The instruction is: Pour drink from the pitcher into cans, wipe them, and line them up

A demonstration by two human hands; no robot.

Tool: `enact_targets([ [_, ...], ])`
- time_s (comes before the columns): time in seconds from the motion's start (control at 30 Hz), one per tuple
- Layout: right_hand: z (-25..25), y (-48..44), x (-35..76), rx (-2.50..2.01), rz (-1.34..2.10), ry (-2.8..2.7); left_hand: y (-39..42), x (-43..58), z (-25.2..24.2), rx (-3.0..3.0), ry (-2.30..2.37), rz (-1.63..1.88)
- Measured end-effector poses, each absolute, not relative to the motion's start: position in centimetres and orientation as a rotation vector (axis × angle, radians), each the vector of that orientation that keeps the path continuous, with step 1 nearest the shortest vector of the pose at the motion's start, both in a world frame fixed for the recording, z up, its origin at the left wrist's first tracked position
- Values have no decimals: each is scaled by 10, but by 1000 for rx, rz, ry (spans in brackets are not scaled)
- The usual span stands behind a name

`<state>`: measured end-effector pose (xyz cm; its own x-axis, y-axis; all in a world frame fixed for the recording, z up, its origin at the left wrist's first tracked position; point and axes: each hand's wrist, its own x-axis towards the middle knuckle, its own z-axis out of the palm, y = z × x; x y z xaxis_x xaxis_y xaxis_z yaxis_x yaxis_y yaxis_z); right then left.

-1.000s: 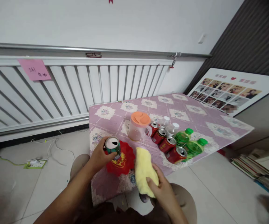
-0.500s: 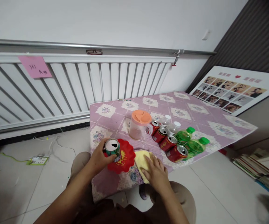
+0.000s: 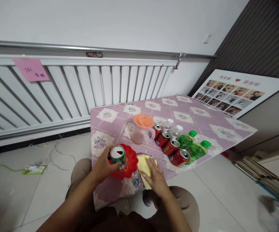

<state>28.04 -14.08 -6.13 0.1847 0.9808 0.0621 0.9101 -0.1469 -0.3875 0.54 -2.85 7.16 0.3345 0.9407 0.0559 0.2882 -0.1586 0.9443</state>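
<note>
My left hand (image 3: 106,165) is wrapped round a green drink can (image 3: 118,155) whose top is opened. The can is over the red scalloped plate (image 3: 131,162), which has a yellow design; I cannot tell whether it touches the plate. My right hand (image 3: 155,176) lies flat with its fingers spread on a folded yellow cloth (image 3: 144,165) at the table's near edge. Behind the cloth and plate stands a clear pitcher (image 3: 138,134) with an orange lid. To its right, several red drink cans (image 3: 171,146) stand in a row.
Behind the red cans are clear bottles with white caps (image 3: 177,130) and green bottles (image 3: 198,149). A purple floral cloth covers the table (image 3: 120,120). A radiator (image 3: 76,87) runs along the wall, and a framed photo board (image 3: 233,91) leans at the right.
The whole view has shifted slightly, moving the table and its things a little left in the picture. My left hand still holds the green can, and my right hand stays on the yellow cloth.
</note>
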Motion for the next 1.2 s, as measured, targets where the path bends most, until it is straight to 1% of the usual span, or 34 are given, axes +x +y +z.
enact_targets([
  [0.17,-48,-144,271,-2304,88,-1576,-31,10,72,1686,1040,867],
  [0.3,-31,-141,261,-2383,125,-1620,-33,13,70,1714,1023,869],
  [0.4,-13,-142,260,-2563,140,-1587,-35,13,71,1719,1028,853],
  [0.47,-4,-145,265,-2650,129,-1552,-35,13,71,1706,1031,839],
  [0.57,2,-151,276,-2663,42,-1495,-35,12,66,1691,1033,842],
  [0.67,-2,-155,282,-2451,-31,-1422,-35,13,59,1707,1028,865],
  [0.77,-6,-154,267,-2042,114,-1450,-37,19,51,1727,1007,867],
  [0.87,-5,-147,232,-1809,280,-1479,-41,30,44,1732,990,855],
  [1.03,3,-132,191,-1656,400,-1430,-49,54,33,1740,951,913],
  [1.2,9,-132,199,-1668,333,-1378,-55,71,28,1784,885,893],
])
